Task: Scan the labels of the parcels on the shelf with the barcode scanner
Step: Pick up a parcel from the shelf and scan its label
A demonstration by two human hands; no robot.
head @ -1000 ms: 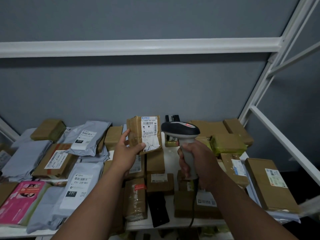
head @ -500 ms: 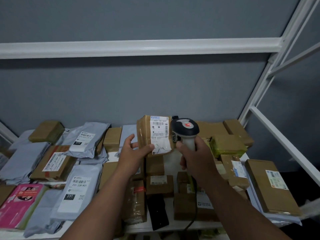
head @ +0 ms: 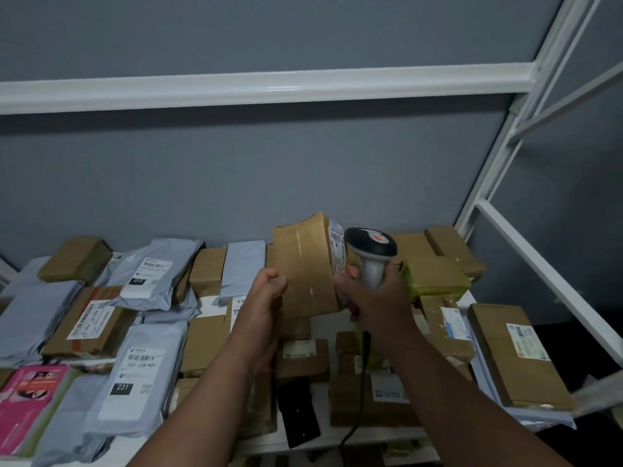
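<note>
We see the left hand (head: 266,294) closed around the near edge of a taped brown parcel (head: 305,264), holding it up above the shelf (head: 337,436) with its white label (head: 338,247) turned toward the right. The right hand (head: 377,298) is wrapped tight around the handle of the barcode scanner (head: 371,251), whose black head sits just beside that label. Below them, grey mailer bags (head: 135,375) and brown boxes (head: 515,355) crowd the shelf.
</note>
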